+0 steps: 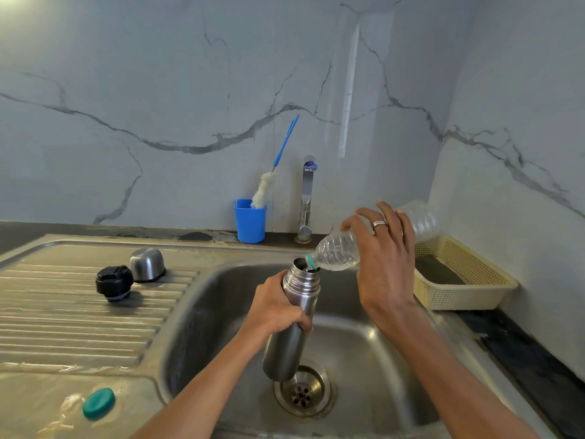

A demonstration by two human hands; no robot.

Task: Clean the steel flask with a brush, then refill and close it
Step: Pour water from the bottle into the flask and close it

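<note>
refill going on | left hand (278,307) fingers wrapped round steel flask (292,321) mid-body over sink (364,350), frame centre | right hand (384,248) clamps tilted plastic bottle (340,251) | wet steel's probably slippery, getting heavier, so keep that mid-body grip

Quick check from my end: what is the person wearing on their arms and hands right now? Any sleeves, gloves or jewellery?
Both forearms are bare as far as the view shows, with no sleeves and no gloves. The left hand wears nothing visible. The right hand has a silver ring on one finger. No watch or bracelet shows on either wrist.
</note>
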